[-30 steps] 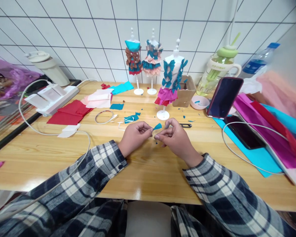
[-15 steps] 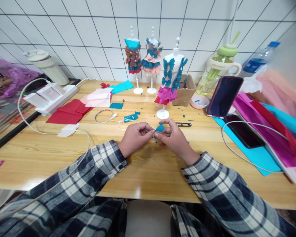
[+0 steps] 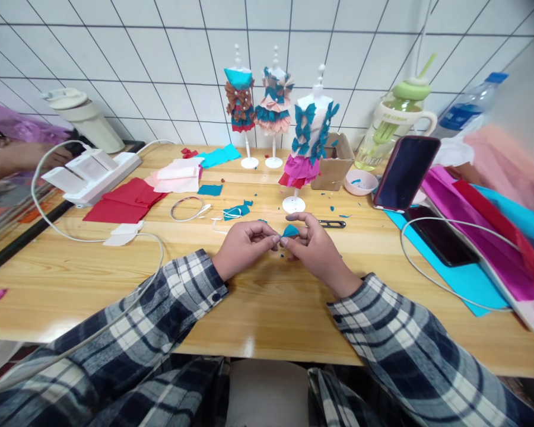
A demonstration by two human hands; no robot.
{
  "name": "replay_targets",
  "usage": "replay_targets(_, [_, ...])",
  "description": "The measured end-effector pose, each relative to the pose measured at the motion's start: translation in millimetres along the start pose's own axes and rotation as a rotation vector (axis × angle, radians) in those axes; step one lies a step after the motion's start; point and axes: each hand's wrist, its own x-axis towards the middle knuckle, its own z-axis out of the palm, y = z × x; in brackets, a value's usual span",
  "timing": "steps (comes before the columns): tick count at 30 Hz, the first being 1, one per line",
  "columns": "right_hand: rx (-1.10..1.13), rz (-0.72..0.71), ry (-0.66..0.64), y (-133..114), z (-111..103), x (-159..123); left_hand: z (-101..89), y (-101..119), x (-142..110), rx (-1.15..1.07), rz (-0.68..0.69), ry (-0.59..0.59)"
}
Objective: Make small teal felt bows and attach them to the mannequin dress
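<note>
A small piece of teal crepe paper [image 3: 290,230] is held above the table in front of me, gathered to a narrow point at its lower left. My right hand [image 3: 317,252] pinches it between thumb and fingers, the index finger arched over it. Thumb and forefinger of my left hand [image 3: 245,250] are pressed together at the narrow point, close against the right fingertips. Just beyond my hands stands a white mini dress form [image 3: 293,204] with teal bows and a magenta and red skirt. A black-handled tool [image 3: 333,224] lies behind my right hand, partly hidden by it.
Two more dressed forms [image 3: 273,118] stand at the back. Teal scraps [image 3: 210,190], red paper [image 3: 122,201] and a power strip [image 3: 95,178] lie leftward. On the right are a propped phone [image 3: 407,172], a pink bowl [image 3: 360,182] and a cable [image 3: 409,261]. Another person's hand [image 3: 48,160] is far left.
Another person's hand and forearm have come in at the left edge. My fingers have shifted very slightly, the paper piece a little to the right.
</note>
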Motion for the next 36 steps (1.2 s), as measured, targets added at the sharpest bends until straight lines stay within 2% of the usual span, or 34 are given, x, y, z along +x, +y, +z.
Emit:
replay_targets(5, [-0.046,-0.075,0.024,-1.1,1.4,-1.0,1.5,-3.3,0.7,-0.071,-0.011,-0.004])
replay_targets(14, [-0.027,-0.098,0.037,-0.2,1.1,-1.2,1.2,-6.4,4.9,-0.057,-0.028,0.060])
replay_targets(20, [0.141,0.099,0.018,-3.9,-0.2,1.4,0.8,-10.3,6.8,0.026,0.035,0.158])
replay_targets(28, [0.450,0.384,-0.123,-10.2,-9.0,0.7,0.6,-12.0,6.4,0.034,0.052,0.202])
replay_targets(36, [0.502,0.384,-0.166,-2.5,-8.2,2.3,0.4,-15.1,6.0,0.074,0.101,0.184])
